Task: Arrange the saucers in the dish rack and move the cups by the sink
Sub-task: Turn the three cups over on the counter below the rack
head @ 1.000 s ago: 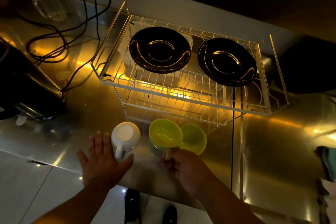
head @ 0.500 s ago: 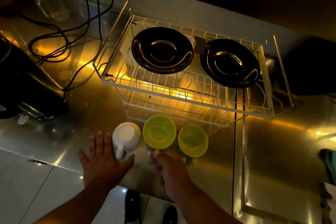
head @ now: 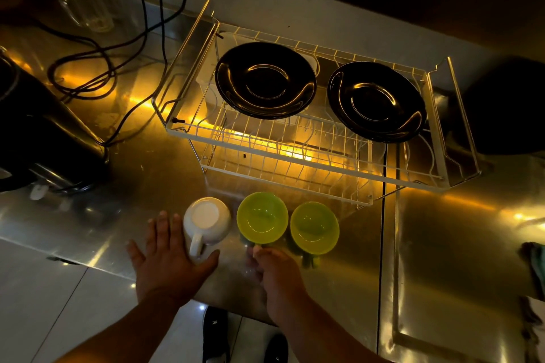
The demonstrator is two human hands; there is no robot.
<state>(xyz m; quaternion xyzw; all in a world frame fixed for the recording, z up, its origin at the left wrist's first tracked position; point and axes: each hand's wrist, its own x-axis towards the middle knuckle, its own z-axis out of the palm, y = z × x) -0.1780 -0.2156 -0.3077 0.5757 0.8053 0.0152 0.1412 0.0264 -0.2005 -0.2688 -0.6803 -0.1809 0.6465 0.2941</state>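
Note:
Two black saucers lie flat on the top tier of the white wire dish rack (head: 188,130), one on the left (head: 265,79) and one on the right (head: 376,100). In front of the rack three cups stand in a row on the steel counter: a white mug (head: 206,219), a green cup (head: 262,217) in the middle and a second green cup (head: 314,227) to its right. My left hand (head: 171,259) lies flat and spread on the counter, touching the mug's handle side. My right hand (head: 277,268) has its fingers at the middle green cup's near side, where its handle is hidden.
Black cables (head: 88,68) loop over the counter at the left, beside a dark appliance (head: 38,132) and a clear glass jug (head: 85,9). A seam (head: 383,230) in the steel counter runs right of the cups. A green cloth (head: 535,262) lies at the far right edge.
The middle green cup has come down from a tilted, lifted pose onto the counter, between the white mug and the other green cup. My left hand has stayed put.

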